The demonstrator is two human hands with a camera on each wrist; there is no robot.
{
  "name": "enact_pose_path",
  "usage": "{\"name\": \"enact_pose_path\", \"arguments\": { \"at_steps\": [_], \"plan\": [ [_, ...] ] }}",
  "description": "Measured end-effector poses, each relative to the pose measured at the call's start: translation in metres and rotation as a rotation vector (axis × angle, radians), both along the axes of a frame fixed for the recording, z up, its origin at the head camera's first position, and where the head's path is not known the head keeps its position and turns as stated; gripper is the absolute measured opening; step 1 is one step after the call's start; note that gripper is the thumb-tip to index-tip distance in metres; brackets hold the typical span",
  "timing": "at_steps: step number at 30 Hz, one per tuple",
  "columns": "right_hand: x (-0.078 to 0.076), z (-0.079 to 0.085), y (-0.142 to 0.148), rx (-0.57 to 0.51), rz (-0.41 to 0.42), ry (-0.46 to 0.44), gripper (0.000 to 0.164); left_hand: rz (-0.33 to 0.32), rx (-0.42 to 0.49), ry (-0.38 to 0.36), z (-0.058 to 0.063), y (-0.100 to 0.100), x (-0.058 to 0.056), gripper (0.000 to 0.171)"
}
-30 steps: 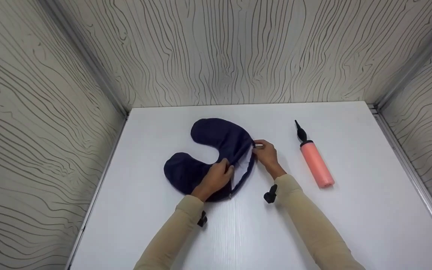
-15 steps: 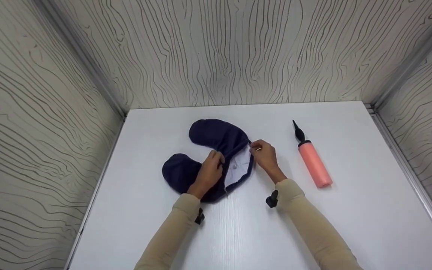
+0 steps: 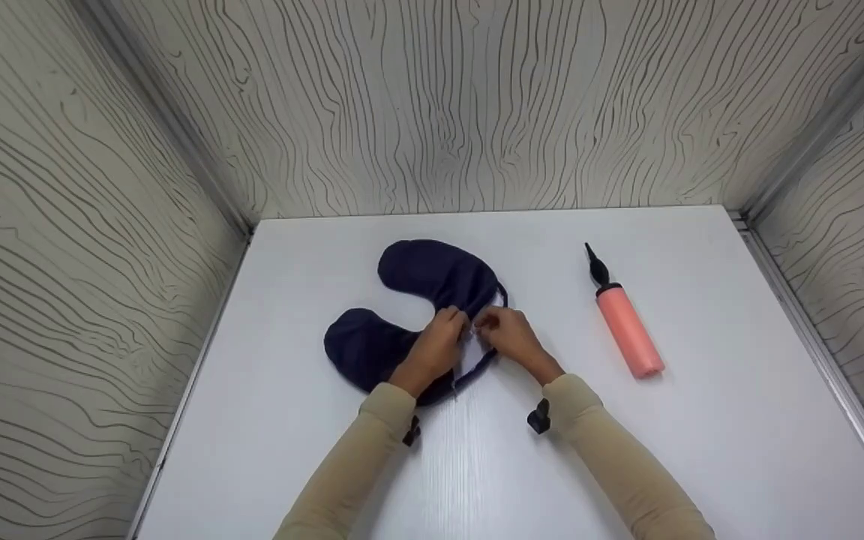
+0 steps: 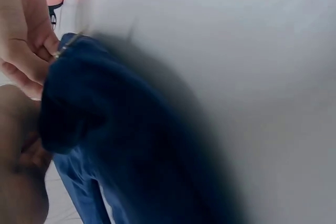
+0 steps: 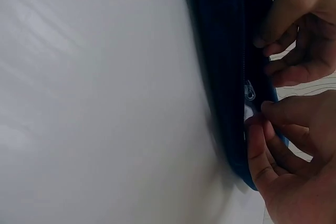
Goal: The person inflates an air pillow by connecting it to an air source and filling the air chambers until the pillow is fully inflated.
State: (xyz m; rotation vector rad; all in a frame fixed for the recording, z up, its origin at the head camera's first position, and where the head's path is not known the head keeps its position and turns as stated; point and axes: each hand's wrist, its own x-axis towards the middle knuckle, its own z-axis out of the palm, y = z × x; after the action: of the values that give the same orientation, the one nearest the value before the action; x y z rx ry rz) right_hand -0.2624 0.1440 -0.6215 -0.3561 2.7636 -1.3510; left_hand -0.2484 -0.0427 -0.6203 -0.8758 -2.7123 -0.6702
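Observation:
A navy U-shaped neck pillow (image 3: 372,349) lies on the white table, its ends toward the left. White inner material (image 3: 471,352) shows through a zipped opening along its curved right side. My left hand (image 3: 436,349) grips the cover at the upper lip of this opening. Beside it, my right hand (image 3: 511,337) pinches a bit of the white inner part; the fingertips (image 5: 257,129) hide most of that bit. A zip slider (image 5: 250,90) sits near them in the right wrist view. In the left wrist view, dark blue fabric (image 4: 121,129) hangs over the zip end.
A salmon-pink hand pump (image 3: 629,330) with a black nozzle lies right of the pillow, apart from my right arm. The white table (image 3: 739,420) is bounded by wood-grain patterned walls (image 3: 439,105) at the back and both sides.
My right hand has left the opening's upper right end and come down and left, beside my left hand. My left hand has shifted slightly right, and the opening gapes less than half a second ago.

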Motion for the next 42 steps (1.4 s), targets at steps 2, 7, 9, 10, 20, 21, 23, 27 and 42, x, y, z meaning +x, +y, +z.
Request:
{"name": "enact_pose_path", "arguments": {
  "at_steps": [2, 7, 9, 10, 20, 21, 23, 27, 42],
  "plan": [
    [0.002, -0.003, -0.001, 0.006, 0.014, 0.009, 0.013, 0.035, -0.028, -0.038, 0.002, 0.005, 0.002, 0.013],
    [0.004, -0.006, -0.005, 0.031, 0.023, 0.039, 0.015, 0.088, 0.008, -0.132, 0.007, 0.019, 0.007, 0.014],
    [0.005, -0.008, -0.006, 0.037, 0.016, 0.047, 0.016, 0.109, 0.033, -0.151, 0.009, 0.022, 0.009, 0.015],
    [0.005, -0.008, -0.007, 0.040, 0.015, 0.045, 0.017, 0.123, 0.036, -0.156, 0.009, 0.023, 0.009, 0.017],
    [0.006, -0.011, -0.017, 0.107, 0.017, 0.040, 0.013, 0.204, -0.100, -0.180, 0.002, 0.020, 0.011, 0.018],
    [0.006, -0.010, -0.017, 0.107, 0.010, 0.048, 0.010, 0.205, -0.109, -0.167, 0.000, 0.019, 0.011, 0.016],
    [0.006, -0.010, -0.018, 0.107, -0.003, 0.059, 0.006, 0.212, -0.122, -0.134, -0.004, 0.016, 0.009, 0.010],
    [0.003, -0.010, -0.020, 0.104, -0.033, 0.057, 0.005, 0.217, -0.111, -0.079, -0.011, 0.010, 0.005, 0.007],
    [0.004, -0.009, -0.020, 0.116, -0.111, 0.010, 0.012, 0.197, -0.008, 0.010, -0.023, 0.006, 0.000, 0.008]
  ]
}}
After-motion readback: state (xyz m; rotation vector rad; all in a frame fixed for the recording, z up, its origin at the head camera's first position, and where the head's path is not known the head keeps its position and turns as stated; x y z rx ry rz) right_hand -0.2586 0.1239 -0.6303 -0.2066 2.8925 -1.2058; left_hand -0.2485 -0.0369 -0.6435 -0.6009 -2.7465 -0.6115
